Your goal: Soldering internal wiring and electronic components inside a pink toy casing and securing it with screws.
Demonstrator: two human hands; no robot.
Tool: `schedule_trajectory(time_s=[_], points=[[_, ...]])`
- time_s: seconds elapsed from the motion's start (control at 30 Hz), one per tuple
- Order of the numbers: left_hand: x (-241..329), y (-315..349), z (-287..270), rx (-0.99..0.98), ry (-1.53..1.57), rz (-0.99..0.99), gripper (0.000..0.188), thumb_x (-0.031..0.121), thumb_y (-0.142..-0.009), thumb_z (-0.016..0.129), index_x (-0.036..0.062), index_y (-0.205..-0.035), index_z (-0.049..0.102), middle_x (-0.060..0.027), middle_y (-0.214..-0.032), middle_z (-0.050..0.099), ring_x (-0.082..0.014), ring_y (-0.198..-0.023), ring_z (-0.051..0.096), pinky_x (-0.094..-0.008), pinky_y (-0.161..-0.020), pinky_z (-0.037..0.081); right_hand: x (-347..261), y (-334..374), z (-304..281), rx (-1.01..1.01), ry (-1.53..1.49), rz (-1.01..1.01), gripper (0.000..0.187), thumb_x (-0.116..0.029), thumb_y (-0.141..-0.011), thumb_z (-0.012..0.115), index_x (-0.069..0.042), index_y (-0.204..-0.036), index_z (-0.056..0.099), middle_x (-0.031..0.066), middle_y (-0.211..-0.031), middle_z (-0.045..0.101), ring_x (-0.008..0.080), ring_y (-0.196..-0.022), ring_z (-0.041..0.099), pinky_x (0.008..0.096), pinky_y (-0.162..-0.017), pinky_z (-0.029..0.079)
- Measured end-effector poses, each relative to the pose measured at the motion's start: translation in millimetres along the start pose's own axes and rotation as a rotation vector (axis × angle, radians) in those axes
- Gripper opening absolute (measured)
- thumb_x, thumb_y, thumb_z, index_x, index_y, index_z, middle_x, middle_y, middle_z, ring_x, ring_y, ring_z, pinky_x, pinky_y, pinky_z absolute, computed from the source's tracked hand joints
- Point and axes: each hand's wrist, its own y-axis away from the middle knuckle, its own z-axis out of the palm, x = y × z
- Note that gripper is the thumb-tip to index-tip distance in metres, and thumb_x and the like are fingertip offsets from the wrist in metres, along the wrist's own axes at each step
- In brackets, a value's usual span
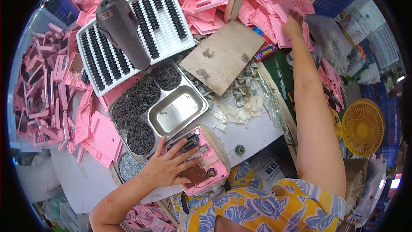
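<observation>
My left hand (174,165) lies with spread fingers over a pink plastic housing (221,165) in front of me. Inside the housing are a brown circuit board (195,175), a black part (189,142) near my fingertips and a small round metal part (212,172). My right arm stretches far to the right, and my right hand (293,25) grips the edge of a pink plastic panel (283,10) on the heap there. Its fingertips are partly hidden among the panels. A grey electric screwdriver (122,30) hangs above the table at the left.
A white tray (182,53) holds rows of black parts. Beside it stands a steel compartment tray (201,99) with dark screws. A stained board (223,56) lies over small metal parts. Pink casings (45,86) crowd the left. A yellow basket (362,126) stands right.
</observation>
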Motion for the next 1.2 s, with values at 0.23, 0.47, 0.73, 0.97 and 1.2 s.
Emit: schedule_trajectory(time_s=[0.23,0.47,0.73,0.97,1.2], points=[[-4.7,-2.5,0.6,-0.022,0.147,0.0,0.074,0.074,-0.088,0.043,0.0305,-0.148,0.051,0.0032,-0.161,0.039,-0.0298,-0.155,0.022,-0.0722,-0.118,0.007,105.3,-60.9,-11.2,0.24,-0.082,-0.108,0.044,-0.026,-0.09,0.067,-0.001,-0.126,0.057,0.0187,-0.126,0.063,0.0319,-0.111,0.063,0.0454,-0.092,0.053],[-0.1,6.6,-12.6,0.285,0.032,0.003,0.065,0.063,-0.099,0.042,0.0217,-0.147,0.052,-0.0067,-0.152,0.05,-0.0299,-0.145,0.04,-0.0633,-0.118,0.024,-27.5,153.4,-217.5,0.515,-1.615,0.156,0.027,-0.002,-0.092,0.063,0.014,-0.114,0.063,0.0242,-0.12,0.065,0.0343,-0.104,0.068,0.0467,-0.09,0.062],[43.6,1.5,-58.2,0.639,2.115,-0.448,0.053,0.031,-0.098,0.063,-0.0015,-0.138,0.049,-0.0132,-0.117,0.068,-0.0152,-0.096,0.067,-0.0272,-0.082,0.055,-145.2,411.6,-300.6,-0.232,-1.239,-0.962,0.06,-0.013,-0.09,0.066,0.002,-0.146,0.05,0.0246,-0.149,0.05,0.0398,-0.145,0.04,0.0522,-0.115,0.037],[63.8,-7.3,-34.9,0.914,1.647,-0.569,0.068,0.017,-0.097,0.068,-0.0046,-0.15,0.031,-0.0162,-0.116,0.069,-0.0187,-0.1,0.07,-0.0292,-0.084,0.058,-143.2,435.7,-295.5,-1.081,-1.712,-0.053,0.067,-0.006,-0.093,0.07,0.0,-0.152,0.039,0.0122,-0.114,0.067,0.0124,-0.102,0.063,0.0269,-0.087,0.051],[78.7,-3.5,4.0,0.649,0.886,-0.83,0.089,0.023,-0.086,0.079,-0.0014,-0.155,0.028,-0.0113,-0.074,0.07,-0.0229,-0.059,0.067,-0.033,-0.054,0.052,-134.2,463.9,-278.2,-0.726,-1.037,-0.419,0.056,-0.021,-0.095,0.07,-0.011,-0.146,0.051,0.0092,-0.072,0.065,0.0196,-0.062,0.065,0.0324,-0.06,0.051]])
